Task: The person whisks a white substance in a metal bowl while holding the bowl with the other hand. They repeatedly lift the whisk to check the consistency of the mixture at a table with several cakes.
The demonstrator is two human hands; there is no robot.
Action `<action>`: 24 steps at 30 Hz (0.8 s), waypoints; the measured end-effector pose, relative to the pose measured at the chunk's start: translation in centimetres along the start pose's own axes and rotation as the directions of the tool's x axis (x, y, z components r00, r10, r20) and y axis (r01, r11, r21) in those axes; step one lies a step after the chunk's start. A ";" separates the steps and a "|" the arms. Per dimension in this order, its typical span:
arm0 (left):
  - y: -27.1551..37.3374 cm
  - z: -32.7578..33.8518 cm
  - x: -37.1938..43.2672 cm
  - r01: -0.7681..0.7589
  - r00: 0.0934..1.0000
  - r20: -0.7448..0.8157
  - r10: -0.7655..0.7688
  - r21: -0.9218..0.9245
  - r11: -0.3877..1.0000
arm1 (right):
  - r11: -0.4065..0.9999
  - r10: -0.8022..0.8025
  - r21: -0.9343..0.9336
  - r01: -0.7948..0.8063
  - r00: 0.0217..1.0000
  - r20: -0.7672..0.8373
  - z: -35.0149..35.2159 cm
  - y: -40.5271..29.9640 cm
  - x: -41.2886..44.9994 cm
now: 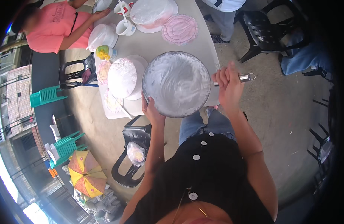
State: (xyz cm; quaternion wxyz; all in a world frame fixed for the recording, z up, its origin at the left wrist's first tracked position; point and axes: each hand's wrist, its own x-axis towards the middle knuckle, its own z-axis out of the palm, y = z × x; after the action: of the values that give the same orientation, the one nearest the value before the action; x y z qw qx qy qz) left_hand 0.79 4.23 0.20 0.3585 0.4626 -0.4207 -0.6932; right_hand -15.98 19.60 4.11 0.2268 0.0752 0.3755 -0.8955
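Observation:
My left hand grips the near left rim of a round metal bowl, whose inside is coated with a white creamy mixture. The bowl is tilted so its inside faces me. At its right edge my right hand is closed around a metal utensil handle with a hanging loop. The utensil's working end is blurred over the mixture, so its kind cannot be told. Left of the bowl, a white round form wrapped in clear film stands on a round board.
The pale table bears another wrapped form, a pink ruffled round piece, a white mug and a white utensil. A person in pink is at the left; black chairs stand nearby.

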 end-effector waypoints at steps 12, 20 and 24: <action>-1.2 0.0 0.4 -0.036 0.999 0.002 0.036 -0.037 0.999 | 0.987 -0.146 0.048 0.156 0.974 -0.173 -0.8 1.6 1.8; -0.8 0.3 1.0 -0.076 0.997 0.027 0.076 0.004 0.997 | 0.999 0.028 -0.024 -0.024 0.985 0.168 0.6 -0.7 0.0; -1.1 1.1 0.5 -0.167 0.986 0.022 0.166 0.027 0.986 | 0.966 -0.239 -0.084 0.244 0.969 0.066 -1.3 0.3 1.4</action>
State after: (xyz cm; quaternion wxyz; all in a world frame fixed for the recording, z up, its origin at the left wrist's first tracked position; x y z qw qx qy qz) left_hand -0.55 4.52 -0.74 0.4044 0.4239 -0.4712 -0.6594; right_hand -17.18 19.85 2.60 0.1294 -0.0063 0.4160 -0.9001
